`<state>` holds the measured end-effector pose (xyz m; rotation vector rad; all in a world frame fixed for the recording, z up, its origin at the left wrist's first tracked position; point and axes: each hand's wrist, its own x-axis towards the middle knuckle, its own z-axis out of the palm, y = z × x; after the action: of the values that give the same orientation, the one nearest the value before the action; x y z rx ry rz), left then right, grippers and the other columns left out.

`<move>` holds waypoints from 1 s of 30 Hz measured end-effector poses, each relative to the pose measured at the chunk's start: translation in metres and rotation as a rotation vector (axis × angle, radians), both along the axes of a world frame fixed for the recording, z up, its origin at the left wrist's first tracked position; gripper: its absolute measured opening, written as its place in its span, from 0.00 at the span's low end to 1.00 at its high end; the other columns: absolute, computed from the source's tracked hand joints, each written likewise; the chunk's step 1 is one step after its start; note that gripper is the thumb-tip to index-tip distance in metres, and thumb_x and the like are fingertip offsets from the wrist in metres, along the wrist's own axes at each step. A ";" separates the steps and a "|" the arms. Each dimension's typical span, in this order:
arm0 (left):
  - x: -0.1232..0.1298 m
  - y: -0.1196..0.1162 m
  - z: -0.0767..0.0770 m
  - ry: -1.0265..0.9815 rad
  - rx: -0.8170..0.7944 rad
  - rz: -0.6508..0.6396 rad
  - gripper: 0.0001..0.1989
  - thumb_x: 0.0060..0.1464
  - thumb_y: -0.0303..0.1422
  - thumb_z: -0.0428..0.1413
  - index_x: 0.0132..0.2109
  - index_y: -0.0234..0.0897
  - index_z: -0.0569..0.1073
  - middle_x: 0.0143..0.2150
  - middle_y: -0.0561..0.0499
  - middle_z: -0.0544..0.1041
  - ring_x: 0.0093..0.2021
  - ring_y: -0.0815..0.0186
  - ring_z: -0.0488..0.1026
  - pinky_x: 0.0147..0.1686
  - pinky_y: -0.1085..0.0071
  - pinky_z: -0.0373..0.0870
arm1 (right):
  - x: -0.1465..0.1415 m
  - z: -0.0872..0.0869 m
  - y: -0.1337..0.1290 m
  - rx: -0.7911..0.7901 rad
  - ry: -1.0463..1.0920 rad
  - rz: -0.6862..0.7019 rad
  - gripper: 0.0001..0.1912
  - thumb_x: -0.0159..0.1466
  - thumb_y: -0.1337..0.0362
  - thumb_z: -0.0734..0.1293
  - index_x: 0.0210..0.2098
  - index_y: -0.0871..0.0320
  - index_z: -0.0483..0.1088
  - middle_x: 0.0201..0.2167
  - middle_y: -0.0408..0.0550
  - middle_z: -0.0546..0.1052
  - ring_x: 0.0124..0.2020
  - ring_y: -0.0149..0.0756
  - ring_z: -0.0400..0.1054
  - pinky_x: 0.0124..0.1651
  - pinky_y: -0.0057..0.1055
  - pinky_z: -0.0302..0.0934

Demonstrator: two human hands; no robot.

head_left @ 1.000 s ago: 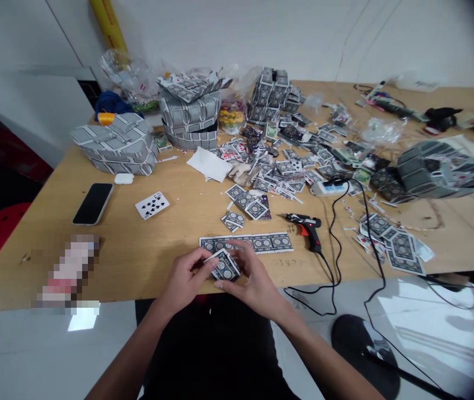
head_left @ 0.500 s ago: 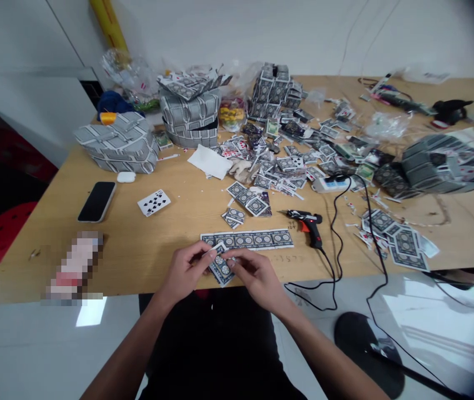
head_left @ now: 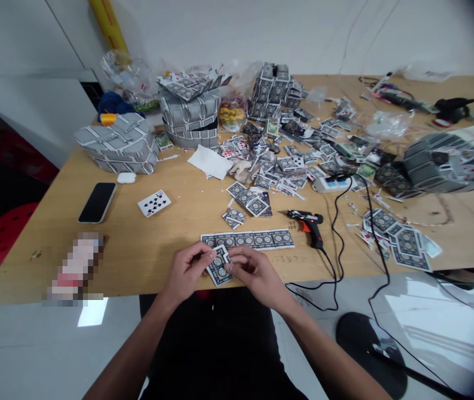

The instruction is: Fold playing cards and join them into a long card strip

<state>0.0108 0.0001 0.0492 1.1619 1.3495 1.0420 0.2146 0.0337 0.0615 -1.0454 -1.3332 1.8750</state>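
Between my two hands, near the table's front edge, is a dark-patterned playing card (head_left: pixel 220 270), back side up and tilted. My left hand (head_left: pixel 189 270) pinches its upper left part between thumb and fingers. On the other side, my right hand (head_left: pixel 253 272) has thumb and fingertips closed on the card's right edge, where a narrow pale strip shows. Just beyond my hands lies a long strip of joined playing cards (head_left: pixel 257 239), flat on the wood. A few cut card pieces (head_left: pixel 233 217) and a short card strip (head_left: pixel 248 199) rest farther back.
A black glue gun (head_left: pixel 309 225) with its cable lies to the right. Loose cards and scraps (head_left: pixel 290 162) cover the table's middle back. Woven card baskets (head_left: pixel 118 143) stand behind. A phone (head_left: pixel 98 203) and a ten-of-spades-like card (head_left: pixel 154 204) are at left.
The card between my hands has turned so that more of its patterned back faces up. My right fingers have shifted slightly along its edge. The things on the table stay in place.
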 end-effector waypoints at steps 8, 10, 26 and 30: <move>0.002 0.003 0.004 0.024 0.010 0.025 0.17 0.65 0.44 0.61 0.32 0.38 0.75 0.26 0.56 0.68 0.27 0.69 0.64 0.28 0.72 0.60 | -0.001 -0.003 0.004 -0.013 -0.019 -0.007 0.26 0.61 0.40 0.76 0.39 0.56 0.70 0.23 0.37 0.72 0.24 0.29 0.58 0.31 0.30 0.51; 0.003 0.003 0.001 0.023 0.011 0.025 0.17 0.65 0.44 0.61 0.32 0.37 0.75 0.26 0.56 0.68 0.27 0.69 0.64 0.28 0.73 0.60 | -0.002 -0.003 0.004 -0.015 -0.017 -0.002 0.26 0.61 0.40 0.76 0.38 0.55 0.70 0.22 0.36 0.71 0.24 0.28 0.56 0.31 0.30 0.50; 0.000 -0.014 0.001 -0.071 0.056 0.019 0.14 0.68 0.43 0.60 0.41 0.36 0.81 0.31 0.50 0.80 0.31 0.66 0.77 0.36 0.71 0.75 | 0.002 -0.007 0.001 -0.043 0.083 -0.211 0.22 0.61 0.47 0.79 0.37 0.54 0.70 0.24 0.38 0.78 0.26 0.30 0.67 0.35 0.29 0.60; -0.003 -0.015 0.001 -0.076 0.090 0.002 0.13 0.65 0.41 0.62 0.36 0.37 0.82 0.31 0.50 0.81 0.32 0.66 0.78 0.36 0.72 0.75 | 0.002 -0.005 -0.002 0.036 0.099 -0.193 0.17 0.65 0.50 0.78 0.38 0.54 0.71 0.28 0.41 0.81 0.31 0.33 0.74 0.40 0.31 0.65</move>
<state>0.0075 -0.0152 0.0503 1.1752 1.2562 1.1467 0.2164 0.0315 0.0570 -1.0116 -1.1625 1.7303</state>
